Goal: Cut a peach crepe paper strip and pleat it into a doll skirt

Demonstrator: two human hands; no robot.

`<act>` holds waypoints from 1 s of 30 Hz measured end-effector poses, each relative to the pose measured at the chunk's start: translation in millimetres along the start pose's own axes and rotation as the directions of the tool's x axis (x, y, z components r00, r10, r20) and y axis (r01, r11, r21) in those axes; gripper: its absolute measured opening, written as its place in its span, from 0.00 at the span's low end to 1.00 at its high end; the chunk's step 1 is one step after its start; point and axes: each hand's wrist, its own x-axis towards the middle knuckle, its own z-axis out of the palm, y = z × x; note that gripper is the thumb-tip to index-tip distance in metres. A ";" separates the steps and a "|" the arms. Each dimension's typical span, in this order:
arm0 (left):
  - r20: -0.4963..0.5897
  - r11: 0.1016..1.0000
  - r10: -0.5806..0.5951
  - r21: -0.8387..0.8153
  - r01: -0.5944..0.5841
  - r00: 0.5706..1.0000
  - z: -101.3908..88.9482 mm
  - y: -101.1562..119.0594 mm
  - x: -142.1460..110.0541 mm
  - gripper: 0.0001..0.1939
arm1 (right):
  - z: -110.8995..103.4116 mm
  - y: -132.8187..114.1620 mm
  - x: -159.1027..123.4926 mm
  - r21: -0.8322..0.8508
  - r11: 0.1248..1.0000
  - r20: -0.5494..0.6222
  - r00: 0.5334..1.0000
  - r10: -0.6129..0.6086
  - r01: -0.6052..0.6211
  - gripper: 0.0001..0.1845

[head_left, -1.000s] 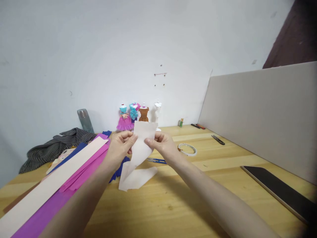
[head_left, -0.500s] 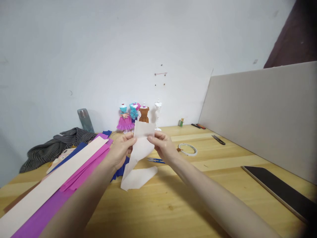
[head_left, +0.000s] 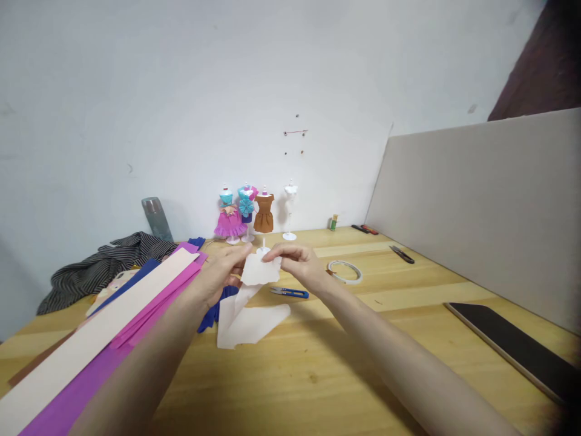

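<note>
My right hand [head_left: 299,264] pinches the top of a pale pinkish-white crepe paper strip [head_left: 261,270] between thumb and fingers. The paper's upper end is folded over, with a wavy edge, and its tail bends down onto the table. Just left of the strip is my left hand [head_left: 222,272], fingers stretched and apart; whether they touch the paper's edge I cannot tell. Blue-handled thread snips [head_left: 290,293] lie on the table beyond the tail. Dark blue crepe paper [head_left: 215,312] lies below my left hand.
Long pink, purple and pale paper strips [head_left: 136,303] lie left, near striped cloth [head_left: 109,260] and a bottle [head_left: 157,219]. Small dress forms stand by the wall, three dressed and one bare [head_left: 290,209]. Rightward are a tape roll [head_left: 345,272], black snips [head_left: 402,254] and a dark tablet-like slab [head_left: 508,348].
The paper's upper end has come down and folded over. My left hand has loosened from its edge, while my right hand keeps its pinch. The thread snips show more fully.
</note>
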 end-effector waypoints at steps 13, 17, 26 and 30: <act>-0.009 0.980 0.150 0.137 -0.147 0.989 1.9 -0.3 -6.7 0.20 | 5.6 3.0 1.4 0.061 0.998 0.013 1.000 0.024 -0.025 0.10; 0.146 0.942 0.200 0.243 -0.231 0.969 4.2 0.3 -8.2 0.23 | 7.7 1.3 2.0 0.066 0.998 -0.171 0.985 0.032 -0.021 0.10; 0.060 0.771 0.164 0.615 -0.165 0.985 12.3 -12.0 -6.0 0.10 | -1.0 -26.2 1.3 0.192 0.977 -0.452 0.892 0.005 0.092 0.12; 0.032 0.777 0.116 0.620 -0.111 0.993 -10.4 -16.8 5.8 0.11 | -13.7 -35.7 4.0 0.212 0.965 -0.531 0.847 -0.018 0.153 0.12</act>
